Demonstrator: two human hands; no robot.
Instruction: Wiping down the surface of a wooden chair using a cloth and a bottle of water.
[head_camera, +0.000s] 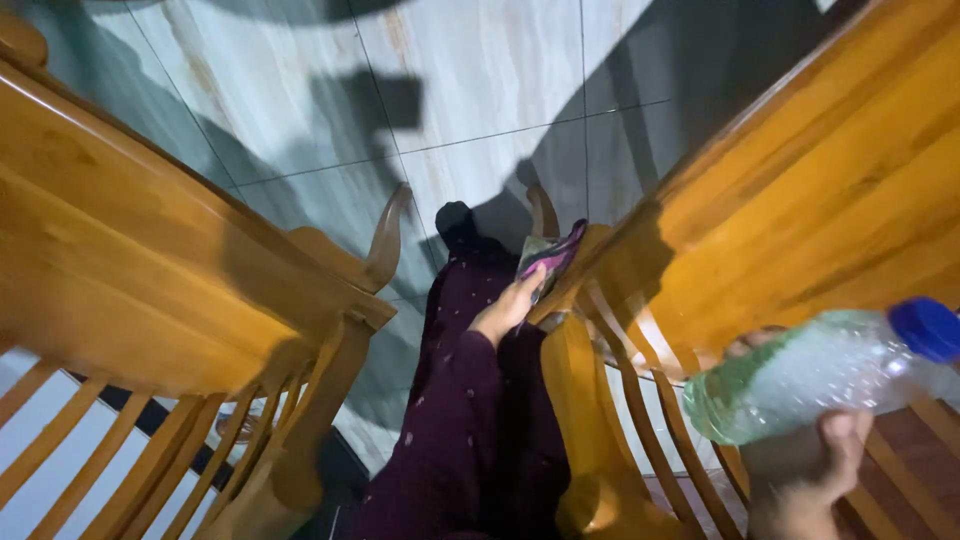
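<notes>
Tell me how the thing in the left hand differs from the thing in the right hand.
The left hand holds a soft, crumpled cloth in pink, purple and green; the right hand holds a rigid clear plastic bottle with a blue cap. The cloth is opaque and limp; the bottle is see-through, greenish, and lies tilted on its side. The cloth is pressed against the wooden chair edge; the bottle is held in the air. Both are gripped by one hand.
</notes>
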